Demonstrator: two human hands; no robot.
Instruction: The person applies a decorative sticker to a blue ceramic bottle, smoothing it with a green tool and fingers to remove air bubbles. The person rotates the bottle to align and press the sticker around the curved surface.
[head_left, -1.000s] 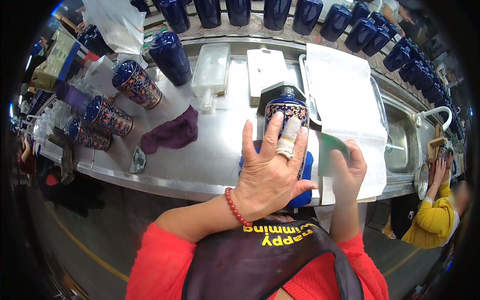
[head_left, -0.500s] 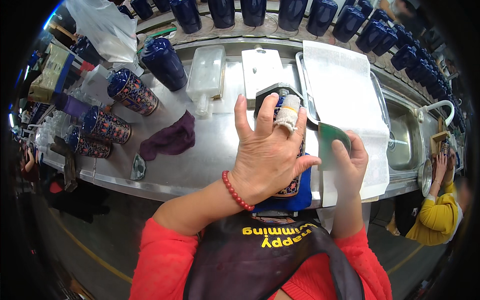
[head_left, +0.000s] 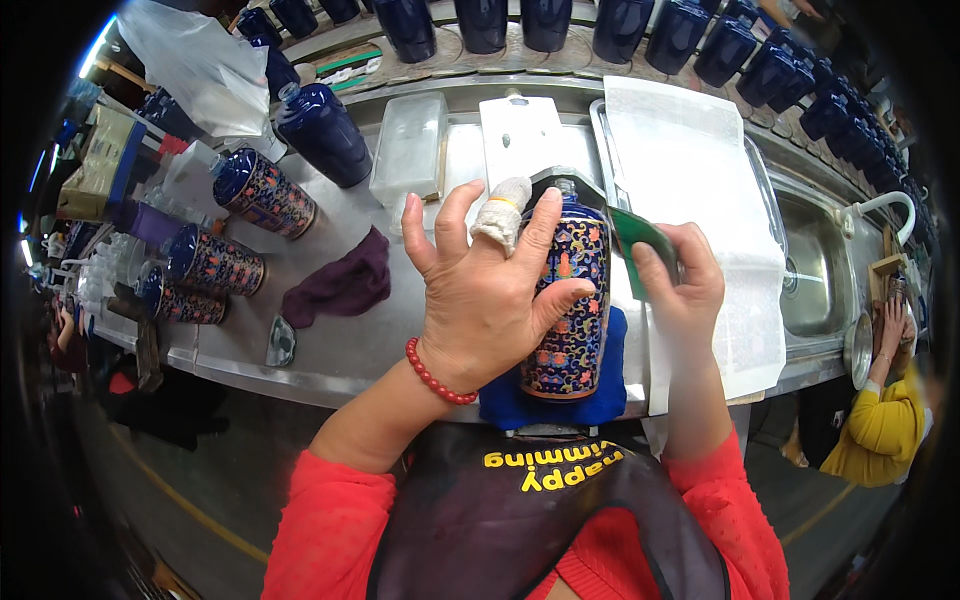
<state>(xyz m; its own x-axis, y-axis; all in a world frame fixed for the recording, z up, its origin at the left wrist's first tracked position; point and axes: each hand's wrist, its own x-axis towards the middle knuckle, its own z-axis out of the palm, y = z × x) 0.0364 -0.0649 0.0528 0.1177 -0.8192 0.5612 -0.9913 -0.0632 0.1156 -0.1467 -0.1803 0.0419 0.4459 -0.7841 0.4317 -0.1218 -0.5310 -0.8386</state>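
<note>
A dark blue bottle with a colourful floral pattern [head_left: 567, 300] lies in front of me on a blue cloth [head_left: 615, 365], its neck pointing away and resting by a dark angled holder [head_left: 590, 182]. My left hand [head_left: 490, 290] is open beside the bottle, fingers spread. Its index fingertip and thumb reach over the bottle's left side; I cannot tell how firmly they touch. A white cloth cover [head_left: 502, 214] wraps one finger. Between thumb and fingers, my right hand [head_left: 688, 285] pinches a thin green flexible scraper [head_left: 638, 250], held just right of the bottle's shoulder.
Patterned bottles [head_left: 265, 193] and a plain blue bottle [head_left: 322, 135] stand at left, near a purple cloth [head_left: 345, 275]. Behind are a clear container [head_left: 410, 148] and a conveyor of blue bottles. White paper [head_left: 680, 160] and a sink [head_left: 812, 270] lie right; a co-worker in yellow [head_left: 880, 425] works beyond.
My left hand has moved left off the bottle's middle, uncovering its patterned front. My right hand has brought the green scraper slightly up and left, turned more edge-on, towards the bottle's shoulder.
</note>
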